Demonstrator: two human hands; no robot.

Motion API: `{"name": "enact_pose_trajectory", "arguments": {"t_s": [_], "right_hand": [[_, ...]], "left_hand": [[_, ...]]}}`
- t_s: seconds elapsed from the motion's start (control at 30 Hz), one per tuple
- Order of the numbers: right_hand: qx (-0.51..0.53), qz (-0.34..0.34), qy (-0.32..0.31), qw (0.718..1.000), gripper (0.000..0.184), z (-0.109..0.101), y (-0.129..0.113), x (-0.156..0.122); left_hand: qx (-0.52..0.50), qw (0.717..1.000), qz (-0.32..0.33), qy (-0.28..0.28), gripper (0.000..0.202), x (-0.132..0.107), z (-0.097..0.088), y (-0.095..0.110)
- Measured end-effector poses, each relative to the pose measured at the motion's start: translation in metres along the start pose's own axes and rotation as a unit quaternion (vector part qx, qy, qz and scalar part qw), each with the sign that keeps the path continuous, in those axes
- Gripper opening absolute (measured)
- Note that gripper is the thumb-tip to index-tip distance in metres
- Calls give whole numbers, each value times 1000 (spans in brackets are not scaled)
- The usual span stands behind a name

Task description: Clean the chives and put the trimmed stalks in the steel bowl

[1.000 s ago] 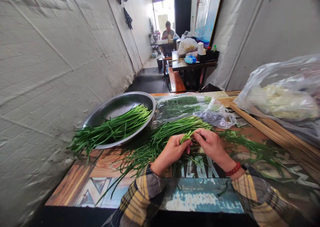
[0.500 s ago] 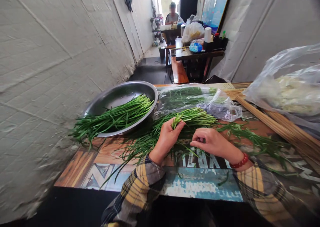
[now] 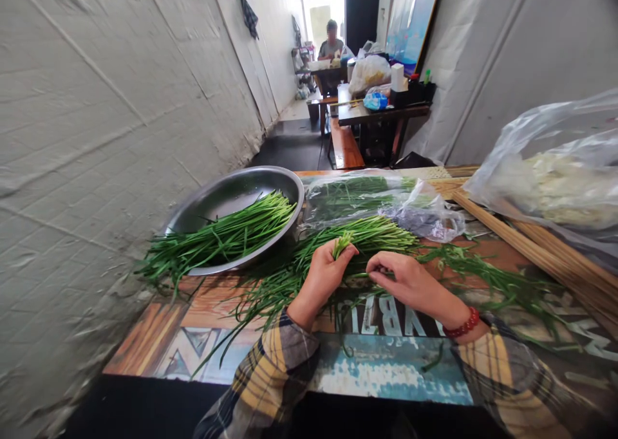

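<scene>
My left hand is closed around a small bunch of garlic chives, their pale cut ends poking up above the thumb. Just to its right, my right hand has thumb and forefinger pinched together at the end of a thin chive stalk; the other fingers are curled in. Beneath and behind both hands lies a loose pile of chives on the table. A metal basin to the left holds more chives, their leaf tips hanging over its rim.
Behind the pile lies a clear plastic bag of greens. Loose leaf scraps lie to the right, near wooden sticks and a plastic bag of pale shreds. A wall borders the left. Farther back, a person sits at another table.
My right fingertips have closed at a stalk that hung lower before. My left hand keeps its bunch, more upright now. The view has tipped slightly upward.
</scene>
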State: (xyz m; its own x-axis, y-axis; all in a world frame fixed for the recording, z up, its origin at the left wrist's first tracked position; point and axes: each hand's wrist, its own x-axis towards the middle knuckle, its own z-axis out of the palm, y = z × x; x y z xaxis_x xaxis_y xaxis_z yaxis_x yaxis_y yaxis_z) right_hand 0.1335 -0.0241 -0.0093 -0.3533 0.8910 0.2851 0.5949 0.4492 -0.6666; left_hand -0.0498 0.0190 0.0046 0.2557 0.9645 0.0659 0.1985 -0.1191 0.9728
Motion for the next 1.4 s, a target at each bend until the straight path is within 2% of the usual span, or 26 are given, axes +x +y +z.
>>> {"name": "enact_pose_trajectory", "arguments": {"t_s": [0.13,0.3,0.43,0.57,0.83,1.03,1.4], "right_hand": [[95,49,62,992,12,-9,4,3],[203,125,109,965,22,-8,10,5],[267,135,137,944,27,-2,13,6],[255,115,125,952,30,1,11,7],[146,69,139,977,39,1,3,4],[180,72,116,974,46,0,4,4],[233,112,121,958,50,2,3,5]], "left_hand": [[-10,999,-3,-38,26,-1,1,0],[-71,990,-13,-118,33,-4,4,0],[-90,986,-20,-138,36,-6,6,-1],[-80,988,-21,-132,37,-6,6,-1],[-57,989,-14,-134,36,-5,6,-4],[-67,988,-25,-135,36,-5,7,-5],[-125,980,-43,-147,40,-7,8,1]]}}
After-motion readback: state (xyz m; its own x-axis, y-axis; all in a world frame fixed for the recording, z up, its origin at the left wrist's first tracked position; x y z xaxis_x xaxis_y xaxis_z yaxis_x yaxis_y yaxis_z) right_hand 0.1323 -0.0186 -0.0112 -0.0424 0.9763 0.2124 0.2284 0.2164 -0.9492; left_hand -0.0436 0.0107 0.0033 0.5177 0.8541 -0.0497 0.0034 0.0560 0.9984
